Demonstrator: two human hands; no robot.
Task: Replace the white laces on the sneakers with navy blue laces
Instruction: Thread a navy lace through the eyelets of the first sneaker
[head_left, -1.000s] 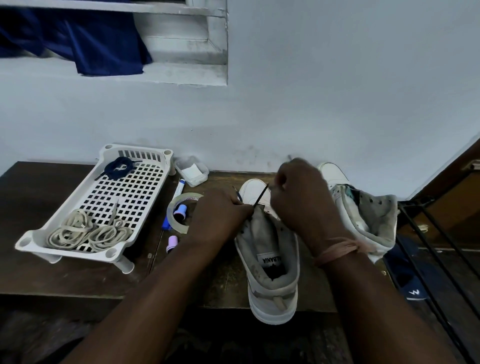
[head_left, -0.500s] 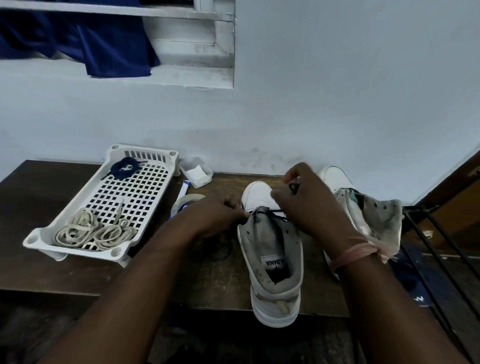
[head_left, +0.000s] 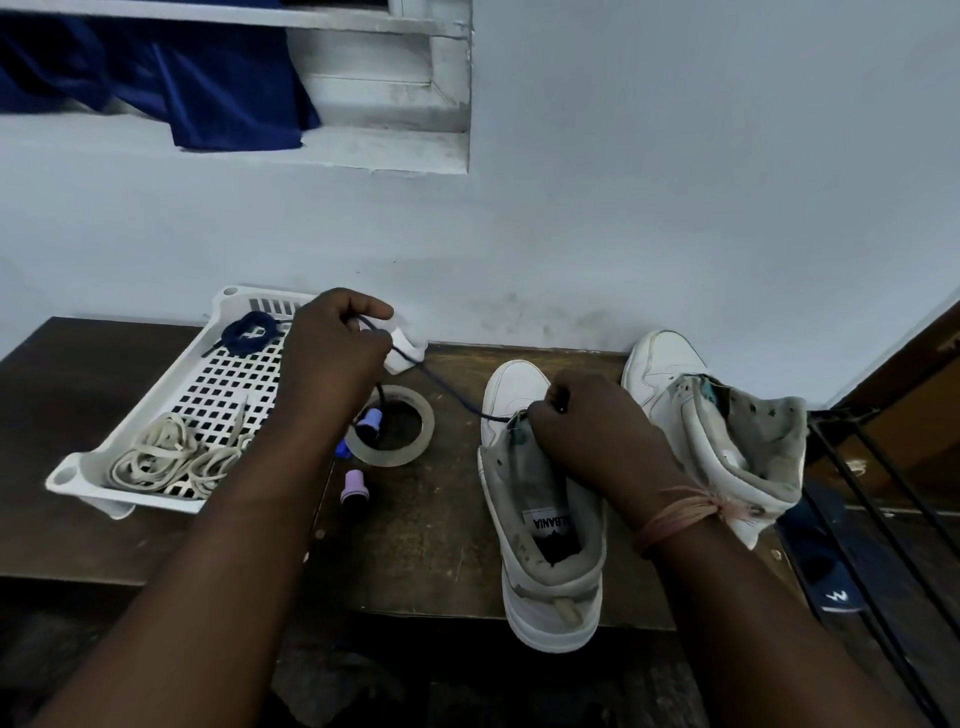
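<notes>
Two white high-top sneakers stand on the dark wooden table (head_left: 415, 551). The near sneaker (head_left: 545, 545) has a navy lace (head_left: 447, 389) running out of its front eyelets to the left. My left hand (head_left: 332, 358) pinches that lace, drawn out taut above the tape roll. My right hand (head_left: 587, 431) rests on the sneaker's tongue and pinches the lace's other end by the eyelets. The second sneaker (head_left: 727, 431) stands to the right, unlaced. A white slotted tray (head_left: 218, 384) holds the removed white laces (head_left: 171, 457) and a coiled navy lace (head_left: 249, 332).
A clear tape roll (head_left: 389, 431), a small purple cap (head_left: 353, 486) and a blue marker lie between tray and sneaker. A small white container (head_left: 408, 348) sits by the wall. Dark metal bars (head_left: 857, 493) stand at the right, a blue sandal (head_left: 831, 587) below.
My left hand has moved from the sneaker's eyelets up and left, pulling the navy lace out taut. My right hand has settled lower onto the sneaker's tongue.
</notes>
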